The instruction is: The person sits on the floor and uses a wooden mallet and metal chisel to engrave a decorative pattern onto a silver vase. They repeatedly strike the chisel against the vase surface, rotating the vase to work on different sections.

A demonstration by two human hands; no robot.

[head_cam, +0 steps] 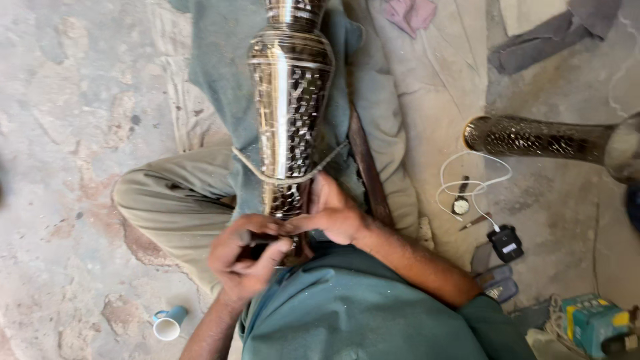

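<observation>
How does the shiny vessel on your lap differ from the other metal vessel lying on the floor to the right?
The hammered metal vessel on the lap is bright and mirror-shiny; the vessel on the floor looks darker and duller. The lap one runs away from the person, a cord looped around it; the floor one lies sideways with no cord. The left hand and right hand work at the lap vessel's near end; nobody touches the floor one. Both show a dimpled, hammered surface.

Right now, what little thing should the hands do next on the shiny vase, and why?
Probably nudge the small tool in the left hand a bit farther along the patterned metal vase, while the right hand steadies it. Both hands meet at the vase's near end, which lies across the lap under a cord.
</observation>
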